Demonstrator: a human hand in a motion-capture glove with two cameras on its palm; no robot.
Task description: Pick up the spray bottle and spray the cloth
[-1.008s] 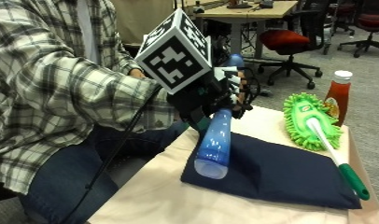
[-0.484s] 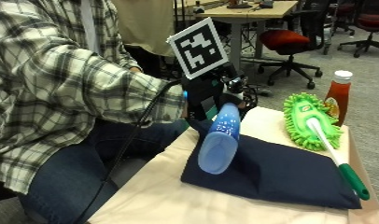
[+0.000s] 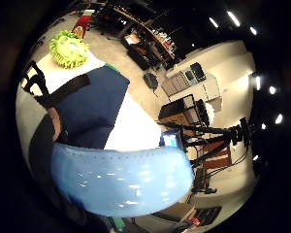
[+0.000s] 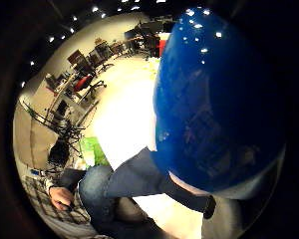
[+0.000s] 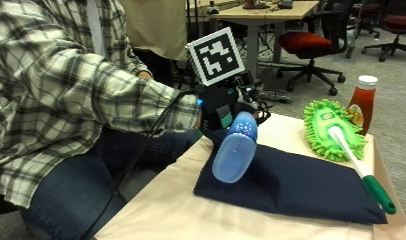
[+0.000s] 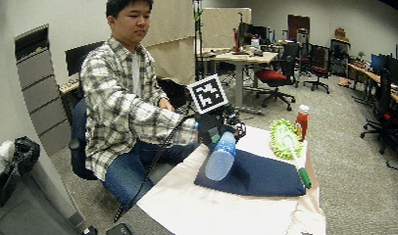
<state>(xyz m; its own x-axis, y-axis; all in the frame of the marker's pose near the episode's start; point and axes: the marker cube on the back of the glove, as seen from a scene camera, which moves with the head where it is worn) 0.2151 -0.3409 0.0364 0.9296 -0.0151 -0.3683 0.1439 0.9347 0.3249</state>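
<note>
While the person sits at its near-left corner, the table (image 5: 170,210), covered in a cream sheet, carries everything else. Landmark: the dark blue cloth (image 5: 303,187), folded flat in the middle of the table.

Person: plaid sleeve reaches toward the cloth's left edge. The bare hand (image 6: 165,104) is back near the torso, well apart from the cloth, touching nothing of the task.

Green mop (image 5: 333,127): fluffy head lies just beyond the cloth's far right corner, its white-and-green handle running along the cloth's right side toward the near edge of the table, overlapping the cloth's right edge.

Spray bottle (image 5: 233,147): light blue, translucent, held in the air over the cloth's left end, tilted with its base down and toward the camera, top end up in the hand. Base is clear of the cloth, not touching. Both palm views show the bottle close against the palm, with the cloth below it.

Gloved right hand (image 5: 226,107): above the cloth's left end, fingers curled round the bottle's upper end, clamped on it.

Ketchup bottle (image 5: 361,102): red, white cap, upright behind the mop head, beyond the cloth's far right corner.
</note>
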